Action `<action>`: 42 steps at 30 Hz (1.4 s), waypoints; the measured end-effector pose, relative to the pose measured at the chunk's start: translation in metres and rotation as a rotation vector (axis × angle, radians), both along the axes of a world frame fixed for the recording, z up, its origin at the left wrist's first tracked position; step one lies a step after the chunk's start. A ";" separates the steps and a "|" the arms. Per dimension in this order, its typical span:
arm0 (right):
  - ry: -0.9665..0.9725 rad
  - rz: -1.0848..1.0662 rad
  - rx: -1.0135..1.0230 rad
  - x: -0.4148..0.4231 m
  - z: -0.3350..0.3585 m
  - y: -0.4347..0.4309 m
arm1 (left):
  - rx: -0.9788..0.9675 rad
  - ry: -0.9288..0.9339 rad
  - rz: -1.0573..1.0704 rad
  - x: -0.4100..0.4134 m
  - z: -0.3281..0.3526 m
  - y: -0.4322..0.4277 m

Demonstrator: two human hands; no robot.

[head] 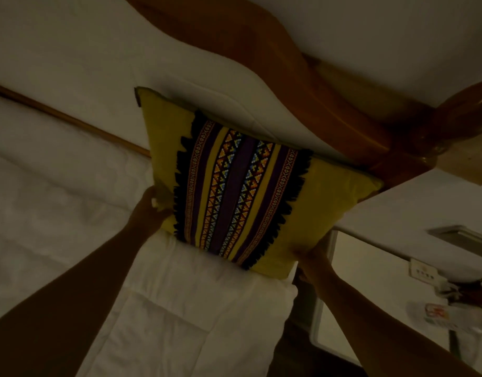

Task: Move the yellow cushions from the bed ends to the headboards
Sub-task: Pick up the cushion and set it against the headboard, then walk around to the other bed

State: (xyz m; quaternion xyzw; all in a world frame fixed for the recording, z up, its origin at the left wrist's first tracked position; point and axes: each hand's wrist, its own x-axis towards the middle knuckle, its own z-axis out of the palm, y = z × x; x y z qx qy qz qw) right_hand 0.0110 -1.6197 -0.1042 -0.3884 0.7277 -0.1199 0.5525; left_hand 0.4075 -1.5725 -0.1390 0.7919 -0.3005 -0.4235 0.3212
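A yellow cushion [327, 202] with a patterned, black-fringed centre band leans against the white pillow [201, 77] at the wooden headboard [302, 77]. My left hand [150, 210] grips its lower left edge. At the cushion's lower right corner my right hand [316, 254] holds it, fingers partly hidden behind the fabric. The room is dim and the view is tilted.
A white duvet [180, 308] covers the bed below the cushion. A second white bed [44, 200] lies to the left, beyond a thin wooden rail [71, 121]. On the right are a wall socket [423, 273] and blurred items [436, 311] on a bedside surface.
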 end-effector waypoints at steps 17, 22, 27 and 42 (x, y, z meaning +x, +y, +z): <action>0.022 1.117 -0.055 0.103 0.080 0.089 | 0.261 -0.194 0.122 -0.125 0.124 0.256; -0.037 1.395 -0.231 0.108 0.098 0.122 | 0.320 -0.251 0.417 -0.194 0.151 0.346; -0.057 1.694 -0.312 0.086 0.098 0.165 | 0.388 -0.272 0.659 -0.291 0.165 0.422; -0.250 2.405 -0.376 -0.014 0.134 0.484 | 0.534 -0.138 1.250 -0.552 0.182 0.662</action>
